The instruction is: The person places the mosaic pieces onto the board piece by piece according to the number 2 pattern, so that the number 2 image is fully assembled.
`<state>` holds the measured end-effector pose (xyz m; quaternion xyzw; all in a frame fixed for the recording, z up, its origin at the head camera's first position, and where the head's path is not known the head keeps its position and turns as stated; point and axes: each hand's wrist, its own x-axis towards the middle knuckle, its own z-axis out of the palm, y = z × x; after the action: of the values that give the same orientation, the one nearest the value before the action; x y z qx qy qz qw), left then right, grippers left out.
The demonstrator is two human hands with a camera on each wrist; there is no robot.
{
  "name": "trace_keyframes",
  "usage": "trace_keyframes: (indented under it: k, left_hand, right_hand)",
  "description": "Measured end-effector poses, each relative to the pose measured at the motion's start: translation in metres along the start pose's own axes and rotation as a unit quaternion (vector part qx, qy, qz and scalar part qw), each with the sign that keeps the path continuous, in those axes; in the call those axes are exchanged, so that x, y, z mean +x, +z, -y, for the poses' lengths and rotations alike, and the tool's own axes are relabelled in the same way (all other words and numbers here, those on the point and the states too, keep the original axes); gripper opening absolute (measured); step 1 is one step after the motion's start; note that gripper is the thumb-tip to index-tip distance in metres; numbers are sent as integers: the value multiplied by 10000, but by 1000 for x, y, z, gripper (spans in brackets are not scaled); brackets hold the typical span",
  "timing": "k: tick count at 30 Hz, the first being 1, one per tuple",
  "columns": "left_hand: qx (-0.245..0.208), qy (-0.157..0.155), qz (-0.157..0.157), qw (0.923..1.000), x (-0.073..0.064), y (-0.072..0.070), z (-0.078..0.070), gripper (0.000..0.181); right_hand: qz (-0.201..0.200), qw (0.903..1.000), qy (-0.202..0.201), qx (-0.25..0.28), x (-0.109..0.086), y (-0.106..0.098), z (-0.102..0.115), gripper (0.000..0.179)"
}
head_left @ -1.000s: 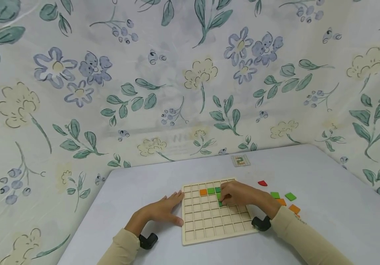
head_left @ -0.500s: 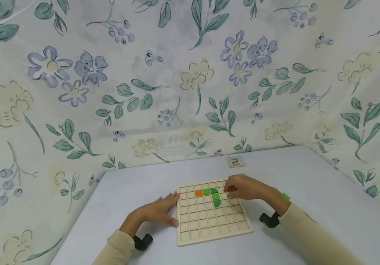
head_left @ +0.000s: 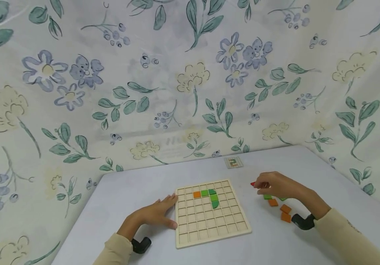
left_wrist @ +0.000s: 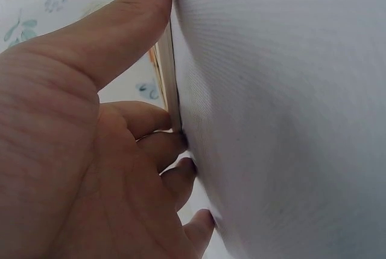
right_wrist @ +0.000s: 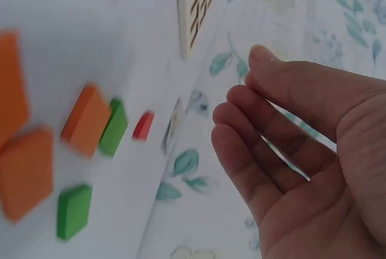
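Observation:
A wooden grid board (head_left: 196, 224) lies on the table. In its upper rows sit an orange square tile (head_left: 197, 194), two light green squares (head_left: 204, 193) and two dark green curved tiles (head_left: 215, 204). My left hand (head_left: 153, 213) rests at the board's left edge, fingers spread and the thumb touching its side. My right hand (head_left: 277, 185) hovers off the board's right side, above loose tiles. Its fingers are loosely bent, and the right wrist view shows nothing between them. Under and beside it lie orange squares (head_left: 285, 208), green squares (right_wrist: 75, 212) and a red curved tile (right_wrist: 143, 125).
A small printed card (head_left: 233, 162) with a coloured grid pattern lies toward the table's back edge. A flower-patterned curtain (head_left: 163, 73) hangs behind the white table (head_left: 137, 191). Black wrist cameras (head_left: 304, 221) are strapped on both wrists.
My right hand has left the board and moved right, over the loose tiles. The tiles in the grid that it covered are now uncovered. The left hand keeps its place at the board's edge.

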<state>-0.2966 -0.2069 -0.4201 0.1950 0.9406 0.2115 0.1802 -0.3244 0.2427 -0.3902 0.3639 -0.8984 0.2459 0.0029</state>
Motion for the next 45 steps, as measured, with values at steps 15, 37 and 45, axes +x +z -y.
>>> trace_keyframes:
  k: [15,37,45]
  left_hand:
    - [-23,95,-1,10000,-1,-1,-1,112]
    - [2,118,22,9999,-3,0,-1,111]
    - [27,106,15,9999,-3,-1,-1,111]
  right_hand:
    - [-282,9919,1176,384,-49,-6,-52,14]
    - [2,9922,1226,226,-56,6,-62,18]
    - [118,9942,1063,77,-54,5,-63,19]
